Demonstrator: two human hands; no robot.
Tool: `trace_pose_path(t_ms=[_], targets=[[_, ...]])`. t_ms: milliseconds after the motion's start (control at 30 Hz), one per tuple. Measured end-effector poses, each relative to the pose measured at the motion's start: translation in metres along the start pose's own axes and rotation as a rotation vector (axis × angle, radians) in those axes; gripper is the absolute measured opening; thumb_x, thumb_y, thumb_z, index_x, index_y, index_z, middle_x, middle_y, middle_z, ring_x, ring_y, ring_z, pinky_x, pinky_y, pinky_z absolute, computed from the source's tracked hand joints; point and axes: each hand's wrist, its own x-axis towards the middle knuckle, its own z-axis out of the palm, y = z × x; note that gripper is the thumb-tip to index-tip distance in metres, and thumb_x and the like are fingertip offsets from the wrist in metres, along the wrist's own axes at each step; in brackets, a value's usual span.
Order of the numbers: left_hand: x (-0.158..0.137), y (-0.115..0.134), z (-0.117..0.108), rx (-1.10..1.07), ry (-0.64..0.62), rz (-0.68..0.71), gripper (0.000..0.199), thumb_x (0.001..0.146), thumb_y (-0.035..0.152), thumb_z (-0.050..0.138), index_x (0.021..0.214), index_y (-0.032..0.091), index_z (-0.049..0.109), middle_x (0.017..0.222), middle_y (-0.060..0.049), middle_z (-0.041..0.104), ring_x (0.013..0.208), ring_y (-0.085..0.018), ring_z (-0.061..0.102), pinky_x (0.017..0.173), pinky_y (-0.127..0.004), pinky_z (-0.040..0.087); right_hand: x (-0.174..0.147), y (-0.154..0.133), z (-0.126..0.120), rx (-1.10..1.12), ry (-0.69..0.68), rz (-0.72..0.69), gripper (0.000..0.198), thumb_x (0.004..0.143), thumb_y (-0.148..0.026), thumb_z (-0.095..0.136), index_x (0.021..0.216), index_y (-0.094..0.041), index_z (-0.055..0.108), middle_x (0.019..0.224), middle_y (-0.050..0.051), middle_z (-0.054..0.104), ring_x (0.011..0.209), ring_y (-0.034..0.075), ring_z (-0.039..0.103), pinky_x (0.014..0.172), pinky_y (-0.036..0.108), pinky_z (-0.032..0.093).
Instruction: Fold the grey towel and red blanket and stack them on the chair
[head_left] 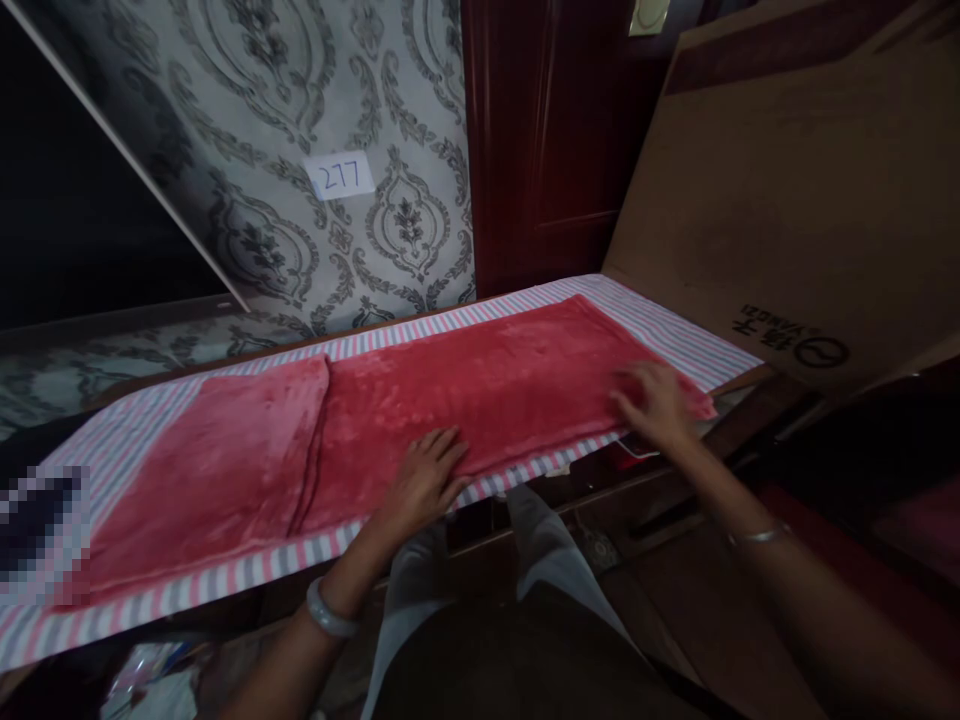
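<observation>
A long red plush cloth [480, 370], like a blanket or towel, lies on a table under a striped cloth [660, 320]. At its left end a flap [232, 440] is folded over, with the layered edge running front to back. My left hand [431, 475] rests flat on the front edge of the red cloth, near its middle, fingers stretched out. Toward the right end is my right hand [652, 400], slightly blurred, its thumb apart from the fingers. It is over or touching the red cloth; I cannot tell which. Neither hand shows anything gripped.
A large cardboard box [787, 200] stands at the right end of the table. Behind are patterned wallpaper with a paper label [341, 175] and a dark red door [547, 130]. A black screen [90, 190] is at the left. Below the table's front edge are drawers [645, 510].
</observation>
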Motion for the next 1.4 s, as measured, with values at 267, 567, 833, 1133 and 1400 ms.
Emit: trace_pose_path(t_ms=[267, 567, 833, 1133, 1400], targets=[[0.029, 0.037, 0.014, 0.077, 0.122, 0.096, 0.024, 0.098, 0.025, 0.049, 0.113, 0.018, 0.067, 0.108, -0.013, 0.063, 0.101, -0.026, 0.056, 0.088, -0.043, 0.049, -0.034, -0.053, 0.039, 0.338, -0.138, -0.390, 0.024, 0.095, -0.030, 0.055, 0.115, -0.023, 0.068, 0.121, 0.011, 0.066, 0.110, 0.026, 0.060, 0.094, 0.045, 0.049], [0.023, 0.043, 0.031, 0.187, 0.160, 0.104, 0.022, 0.095, 0.011, 0.046, 0.101, 0.017, 0.067, 0.096, -0.009, 0.063, 0.091, -0.023, 0.056, 0.078, -0.037, 0.047, -0.041, -0.057, 0.041, 0.281, -0.026, -0.409, 0.023, 0.100, -0.022, 0.045, 0.098, -0.019, 0.067, 0.090, 0.010, 0.068, 0.085, 0.024, 0.058, 0.075, 0.039, 0.049], [0.033, 0.011, -0.015, -0.065, 0.150, -0.082, 0.032, 0.099, 0.028, 0.045, 0.120, 0.018, 0.067, 0.122, -0.012, 0.066, 0.112, -0.023, 0.061, 0.100, -0.039, 0.049, -0.011, -0.047, 0.031, 0.203, 0.019, -0.246, 0.035, 0.101, -0.040, 0.043, 0.114, -0.021, 0.069, 0.108, 0.012, 0.070, 0.102, 0.027, 0.062, 0.093, 0.044, 0.049], [0.037, -0.054, -0.032, 0.307, -0.059, -0.607, 0.064, 0.098, 0.048, 0.044, 0.156, 0.021, 0.036, 0.166, -0.016, 0.022, 0.153, -0.039, 0.019, 0.117, -0.067, 0.022, 0.031, -0.009, 0.044, -0.320, -0.400, 0.172, 0.065, 0.097, -0.059, 0.036, 0.155, -0.031, 0.037, 0.164, 0.004, 0.029, 0.149, 0.037, 0.025, 0.114, 0.066, 0.027], [0.029, -0.057, -0.020, 0.350, -0.044, -0.595, 0.062, 0.099, 0.050, 0.042, 0.155, 0.025, 0.037, 0.166, -0.013, 0.026, 0.152, -0.037, 0.023, 0.118, -0.065, 0.023, 0.021, 0.004, 0.058, -0.344, -0.409, 0.180, 0.066, 0.097, -0.063, 0.032, 0.156, -0.033, 0.037, 0.165, 0.003, 0.026, 0.150, 0.035, 0.024, 0.115, 0.065, 0.027]])
